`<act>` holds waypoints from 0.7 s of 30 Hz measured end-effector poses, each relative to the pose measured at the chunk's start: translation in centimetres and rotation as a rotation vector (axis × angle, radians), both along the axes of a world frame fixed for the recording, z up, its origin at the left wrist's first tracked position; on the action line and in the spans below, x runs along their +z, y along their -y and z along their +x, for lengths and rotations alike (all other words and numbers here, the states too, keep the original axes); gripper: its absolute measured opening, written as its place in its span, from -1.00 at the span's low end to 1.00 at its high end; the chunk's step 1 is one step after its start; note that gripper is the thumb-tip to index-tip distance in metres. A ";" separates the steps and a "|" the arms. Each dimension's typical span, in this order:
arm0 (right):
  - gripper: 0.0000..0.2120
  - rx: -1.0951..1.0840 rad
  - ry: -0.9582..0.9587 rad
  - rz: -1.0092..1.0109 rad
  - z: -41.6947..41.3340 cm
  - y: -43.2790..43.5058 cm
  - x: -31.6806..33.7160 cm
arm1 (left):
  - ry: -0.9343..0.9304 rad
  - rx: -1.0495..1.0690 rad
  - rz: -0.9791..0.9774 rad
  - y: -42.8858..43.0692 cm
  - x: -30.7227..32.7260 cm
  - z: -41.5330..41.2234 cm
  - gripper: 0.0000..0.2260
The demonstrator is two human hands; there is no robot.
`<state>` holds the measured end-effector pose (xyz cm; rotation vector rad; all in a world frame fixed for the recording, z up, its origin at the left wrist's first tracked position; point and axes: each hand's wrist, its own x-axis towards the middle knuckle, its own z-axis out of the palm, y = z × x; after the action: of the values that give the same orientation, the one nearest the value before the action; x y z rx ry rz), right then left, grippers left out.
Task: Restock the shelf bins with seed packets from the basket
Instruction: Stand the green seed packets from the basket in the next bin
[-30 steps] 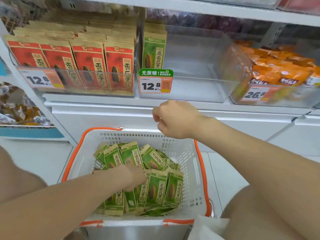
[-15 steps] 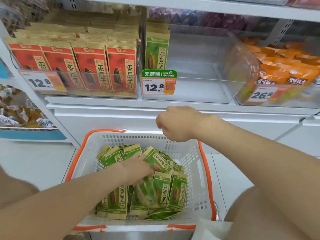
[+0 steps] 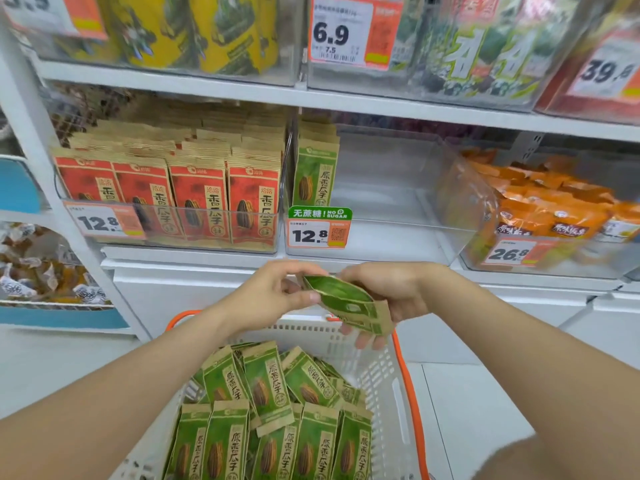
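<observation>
A green seed packet (image 3: 346, 301) lies tilted in the air between both hands, above the basket's far rim. My left hand (image 3: 273, 294) pinches its left end. My right hand (image 3: 388, 292) grips its right end, fingers curled under it. The white basket (image 3: 381, 372) with orange handles stands below and holds several more green packets (image 3: 263, 386). On the shelf, a clear bin (image 3: 391, 233) with a 12.8 price tag holds one row of upright green packets (image 3: 314, 174) at its left side; the rest of the bin is bare.
A clear bin of red seed packets (image 3: 173, 199) sits left of the green one. A bin of orange packets (image 3: 540, 209) sits to the right. The shelf above (image 3: 311, 95) carries more bins. White cabinet fronts (image 3: 194, 289) run below the shelf.
My left hand has lifted a green packet out of the basket. My right hand, earlier curled and holding nothing above the rim, now grips the packet's other end. The view has tilted upward.
</observation>
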<state>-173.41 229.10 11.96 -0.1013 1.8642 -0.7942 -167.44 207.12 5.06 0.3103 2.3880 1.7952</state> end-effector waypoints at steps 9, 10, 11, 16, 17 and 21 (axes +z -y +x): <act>-0.56 0.213 -0.681 0.053 0.6 1.6 0.6 | 0.018 -0.090 -0.309 1.4 1.5 0.4 -0.42; -0.58 0.311 -0.812 0.104 0.6 1.7 0.5 | 0.024 -0.109 -0.301 1.2 1.4 0.6 -0.39; -0.58 0.382 -0.908 0.143 0.7 1.8 0.5 | 0.041 -0.121 -0.274 1.1 1.4 0.7 -0.39; -0.54 0.406 -0.982 0.115 0.3 1.2 1.6 | 0.116 -0.036 -0.138 1.5 1.6 0.6 -0.53; -0.51 0.342 -0.971 0.063 0.1 1.1 2.0 | 0.127 -0.041 -0.145 1.7 1.8 0.5 -0.56; -0.52 -0.031 -0.840 -0.360 0.1 1.0 3.3 | 0.180 -0.121 -0.039 1.4 3.0 0.5 -0.74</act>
<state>-173.32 228.11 15.30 -0.7289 2.4696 -1.2236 -166.91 205.76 8.03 0.2697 2.2289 1.6472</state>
